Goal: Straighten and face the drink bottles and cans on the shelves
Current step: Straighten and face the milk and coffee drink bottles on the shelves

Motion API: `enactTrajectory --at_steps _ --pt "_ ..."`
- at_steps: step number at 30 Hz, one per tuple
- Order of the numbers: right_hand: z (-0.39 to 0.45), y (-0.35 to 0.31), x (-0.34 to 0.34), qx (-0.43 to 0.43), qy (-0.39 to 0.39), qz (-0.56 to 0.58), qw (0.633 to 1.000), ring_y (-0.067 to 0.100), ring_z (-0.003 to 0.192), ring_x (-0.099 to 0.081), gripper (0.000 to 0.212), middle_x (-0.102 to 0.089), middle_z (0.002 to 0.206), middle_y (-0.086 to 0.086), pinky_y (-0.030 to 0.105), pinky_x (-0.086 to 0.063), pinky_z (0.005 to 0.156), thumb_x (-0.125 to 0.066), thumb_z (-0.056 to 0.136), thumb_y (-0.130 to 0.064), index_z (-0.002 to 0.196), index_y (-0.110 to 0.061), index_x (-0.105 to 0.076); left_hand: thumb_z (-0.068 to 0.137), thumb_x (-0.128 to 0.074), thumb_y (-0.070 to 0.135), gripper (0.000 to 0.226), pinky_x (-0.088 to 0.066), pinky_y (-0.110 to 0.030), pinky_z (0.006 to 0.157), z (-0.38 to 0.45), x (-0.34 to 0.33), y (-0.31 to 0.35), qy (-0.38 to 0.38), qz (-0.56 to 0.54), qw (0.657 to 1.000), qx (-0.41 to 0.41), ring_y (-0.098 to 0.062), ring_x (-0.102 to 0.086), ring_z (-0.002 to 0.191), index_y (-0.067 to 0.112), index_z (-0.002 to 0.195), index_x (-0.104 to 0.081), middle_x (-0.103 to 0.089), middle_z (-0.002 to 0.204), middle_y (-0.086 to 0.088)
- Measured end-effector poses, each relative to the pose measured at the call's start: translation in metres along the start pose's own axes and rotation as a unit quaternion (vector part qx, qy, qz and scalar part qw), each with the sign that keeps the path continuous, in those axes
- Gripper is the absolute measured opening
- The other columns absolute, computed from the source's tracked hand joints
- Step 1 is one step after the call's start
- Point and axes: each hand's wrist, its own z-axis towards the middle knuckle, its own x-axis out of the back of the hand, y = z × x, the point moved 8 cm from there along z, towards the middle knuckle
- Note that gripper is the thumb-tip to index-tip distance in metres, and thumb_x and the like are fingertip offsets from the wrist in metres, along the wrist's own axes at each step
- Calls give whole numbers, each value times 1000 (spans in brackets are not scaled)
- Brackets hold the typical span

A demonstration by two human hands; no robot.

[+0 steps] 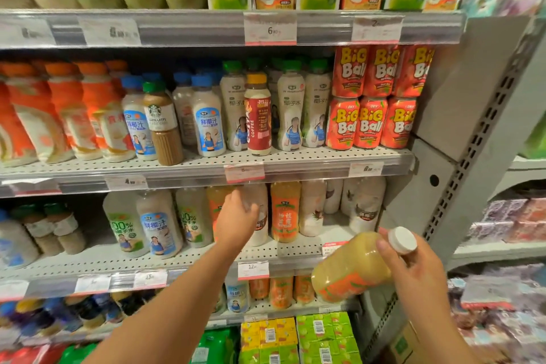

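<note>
At third shelf, left hand cups pale bottle; right hand, at 4 o'clock, grips tilted juice bottle by neck, unshelved. Middle-shelf coffee bottles look misplaced; facing unfinished.

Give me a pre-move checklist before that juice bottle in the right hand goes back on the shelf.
1. Right hand grip on the juice bottle: ok, fingers wrapped at the neck.
2. White cap on: ok; tightness cannot tell.
3. Bottle upright: not ok, tilted on its side, off the shelf.
4. Left hand steadying the brown-label bottle: ok, touching it.
5. Matching row, orange-label bottle facing front: ok.
6. Free slot for the bottle: cannot tell, left hand covers that spot.
</note>
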Motion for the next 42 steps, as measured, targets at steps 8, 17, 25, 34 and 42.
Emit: enactTrajectory --at_steps 8,17,25,34,42 --pt "-21 3 12 -36 9 -35 999 7 101 -67 42 -73 104 -18 37 -56 86 -74 74 -59 112 -42 -70 94 -53 26 20 -47 -42 101 62 -48 22 -266 234 934 53 -32 -57 117 18 113 -59 -62 122 -6" --pt "-14 -11 2 -33 35 -66 997 5 91 -66 23 -72 93 -14 35 -52 75 -78 83 -41 103 -32 -70 86 -72 53 34 -50 -34 65 26 -20 12 25 -22 999 10 -29 -68 79 20 82 -62 -70 82 -2" --pt "17 -31 -79 -9 -18 -29 999 -4 89 -65 20 -73 92 -20 25 -47 71 -79 85 -31 104 -32 -71 89 -70 54 37 -53 -35 67 -61 25 -26 62 -106 991 -60 -12 -65 80 38 120 -58 -70 88 12" --pt "35 -40 -188 -24 -45 -19 999 18 91 -63 26 -68 95 -9 34 -45 76 -77 87 -35 108 -25 -65 80 -76 60 46 -53 -37 67 -109 99 -77 75 -18 997 -7 -23 -67 81 34 116 -64 -68 75 8" --pt "32 -66 -255 -9 -72 -91 993 23 88 -59 29 -66 90 -8 34 -39 69 -77 83 -45 99 -27 -62 79 -75 62 56 -54 -35 68 -130 132 -103 104 -17 994 36 -17 -68 83 32 124 -63 -74 85 8"
